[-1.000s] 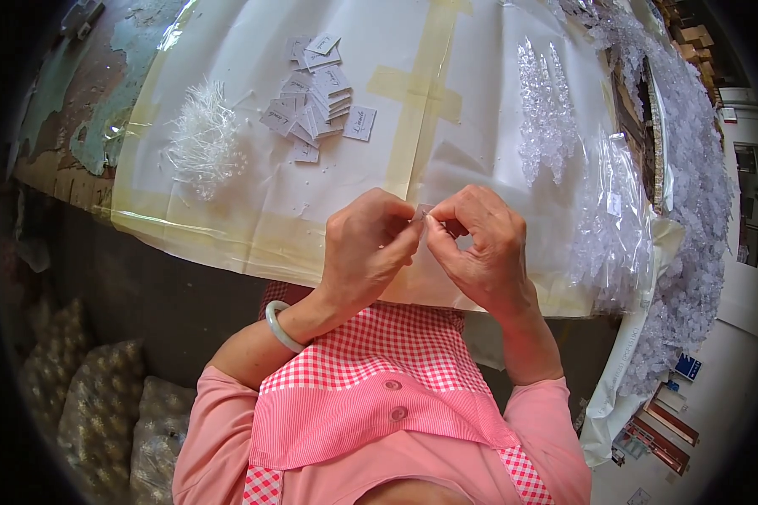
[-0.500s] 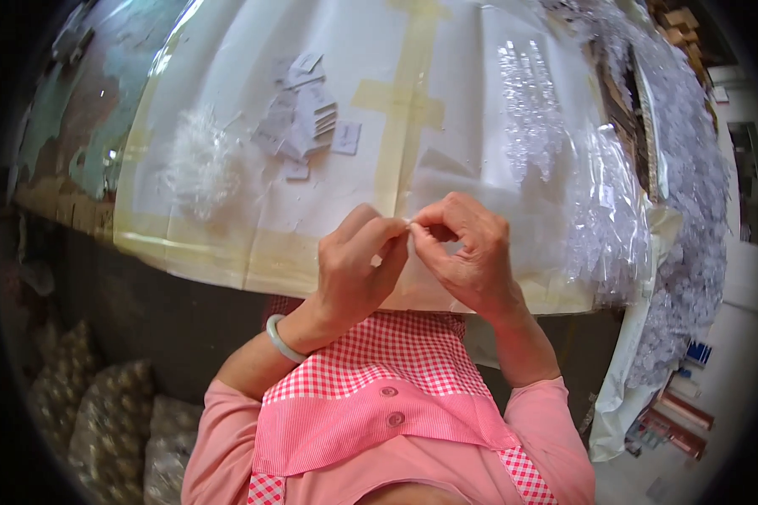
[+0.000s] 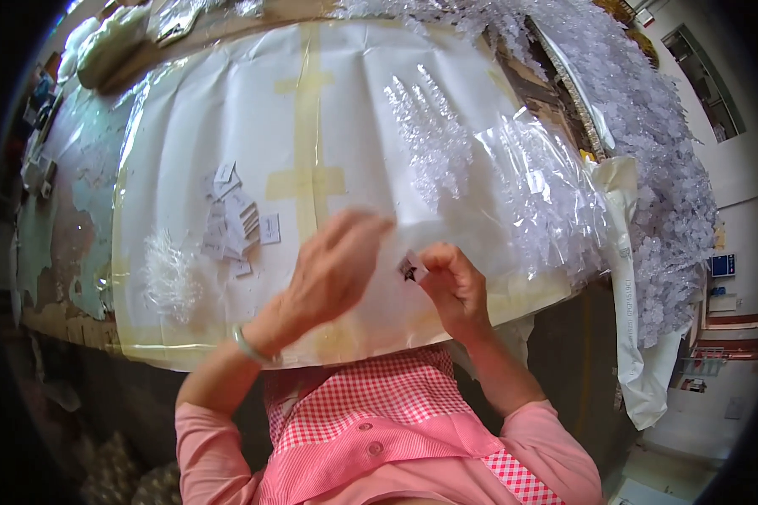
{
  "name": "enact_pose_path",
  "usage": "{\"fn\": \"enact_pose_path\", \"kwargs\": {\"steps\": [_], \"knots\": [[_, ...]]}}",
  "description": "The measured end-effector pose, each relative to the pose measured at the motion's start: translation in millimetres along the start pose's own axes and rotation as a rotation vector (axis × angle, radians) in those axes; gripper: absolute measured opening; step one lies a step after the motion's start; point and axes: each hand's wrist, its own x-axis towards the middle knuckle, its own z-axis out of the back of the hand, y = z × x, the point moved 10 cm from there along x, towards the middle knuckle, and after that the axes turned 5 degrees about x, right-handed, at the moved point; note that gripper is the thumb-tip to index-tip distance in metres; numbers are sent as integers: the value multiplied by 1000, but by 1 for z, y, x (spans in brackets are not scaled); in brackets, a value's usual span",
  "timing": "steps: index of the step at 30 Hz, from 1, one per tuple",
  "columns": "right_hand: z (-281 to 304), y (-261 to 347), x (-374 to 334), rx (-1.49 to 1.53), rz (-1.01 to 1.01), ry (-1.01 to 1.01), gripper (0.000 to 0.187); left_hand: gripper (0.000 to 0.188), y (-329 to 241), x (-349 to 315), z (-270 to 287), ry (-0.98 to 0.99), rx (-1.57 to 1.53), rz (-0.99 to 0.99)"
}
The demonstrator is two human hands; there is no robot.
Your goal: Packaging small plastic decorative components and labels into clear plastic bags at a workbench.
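Between the thumb and fingers of my right hand (image 3: 456, 290) is a small white card tag (image 3: 412, 268) with dark print, held above the table's near part. My left hand (image 3: 333, 269) hovers just left of it, apart from the tag. Motion smears its fingers, so what they hold, if anything, is unclear. Farther left lies a loose pile of small white card tags (image 3: 232, 223), some overlapping. Beside it is a tangle of thin white plastic strands (image 3: 170, 273).
The white-covered table (image 3: 244, 109) has yellow tape strips. Shiny clear plastic strands (image 3: 434, 143) lie at centre right, with more clear pieces under film (image 3: 547, 202) beyond. A large heap of translucent pieces (image 3: 665, 168) lines the right side, next to a white plastic sheet (image 3: 632, 337).
My hands, fingertips together before, have come apart. The left has lifted away and the right shows the card tag. The whole view has shifted, showing more of the table's far side.
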Motion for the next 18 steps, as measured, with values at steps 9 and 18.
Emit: {"fn": "enact_pose_path", "kwargs": {"steps": [9, 18], "knots": [[31, 4, -26, -103, -14, -14, 9, 38, 92, 129, -138, 358, 267, 220], [34, 5, -22, -85, 31, -8, 10, 71, 106, 125, -174, 797, 459, 278]]}}
